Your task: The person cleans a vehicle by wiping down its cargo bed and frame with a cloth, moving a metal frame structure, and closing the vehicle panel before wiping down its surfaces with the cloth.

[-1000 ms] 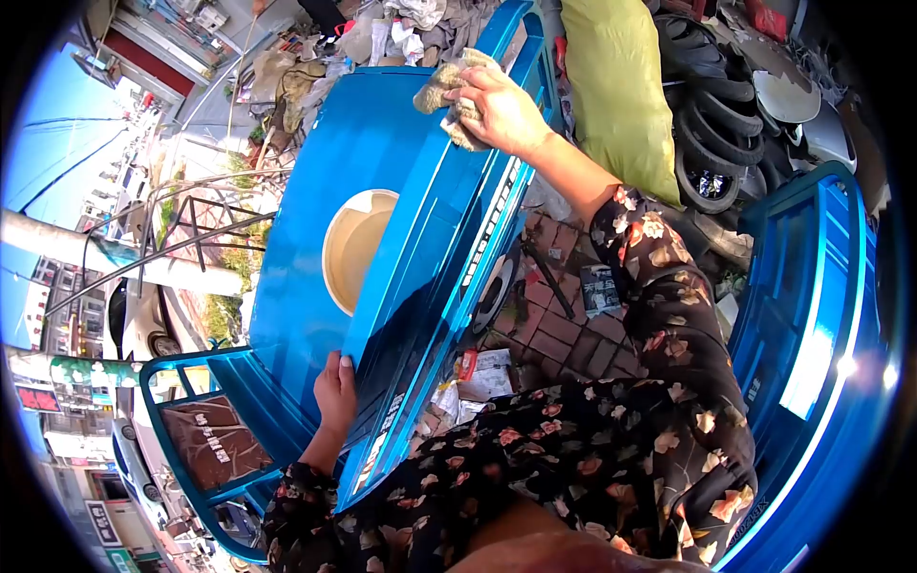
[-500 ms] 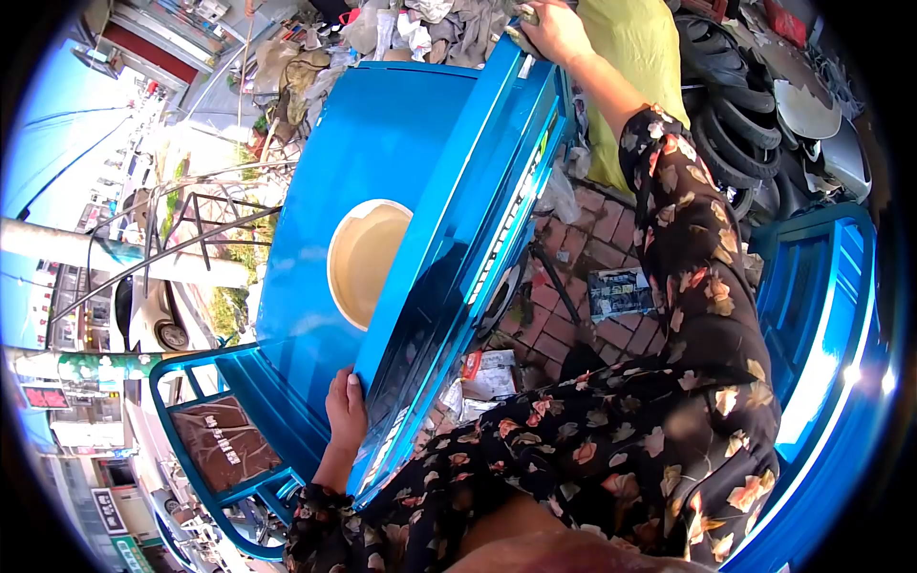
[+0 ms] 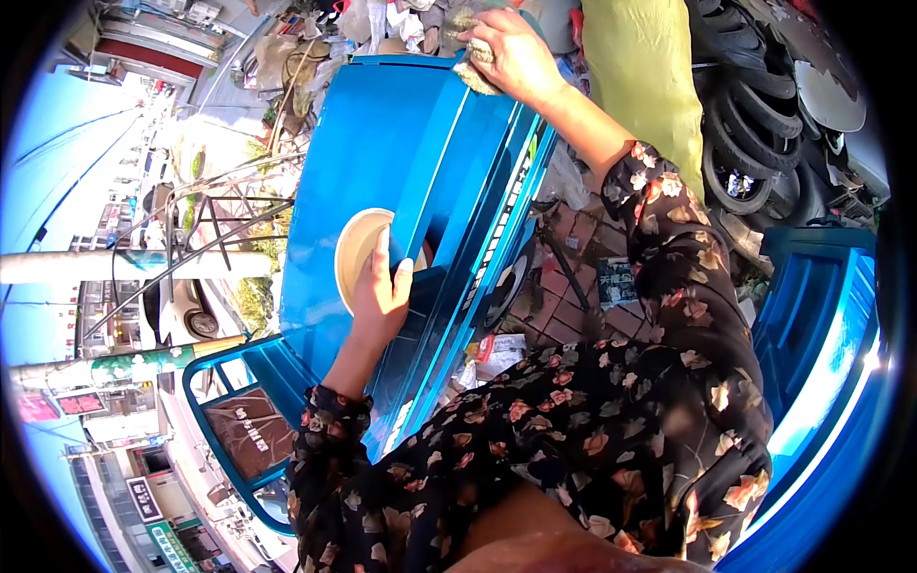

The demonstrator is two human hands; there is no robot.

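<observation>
A blue metal cargo bed [image 3: 382, 115] of a vehicle lies in front of me, its side panel topped by a long rail [image 3: 420, 205]. In my right hand [image 3: 521, 62], at the far end of the rail, is a bunched, dirty beige rag [image 3: 478, 78] pressed on the metal. My left hand [image 3: 384, 296] rests on the rail nearer to me, fingers stretched out and holding nothing. Just beyond its fingers stands a cream basin [image 3: 353, 250] inside the bed, partly hidden by the hand and the rail.
A blue barred frame [image 3: 239, 382] with a brown panel rises at the bed's near left end. Old tyres [image 3: 740, 143] are piled at right, beside a yellow-green sheet [image 3: 640, 86]. Another blue metal body [image 3: 812, 325] stands at right. Brick paving [image 3: 554, 296] bears scattered packets.
My left hand has slid along the rail, away from me, to beside the basin. My right hand has come slightly nearer and leftward with the rag, which now shows more. The view has shifted a little.
</observation>
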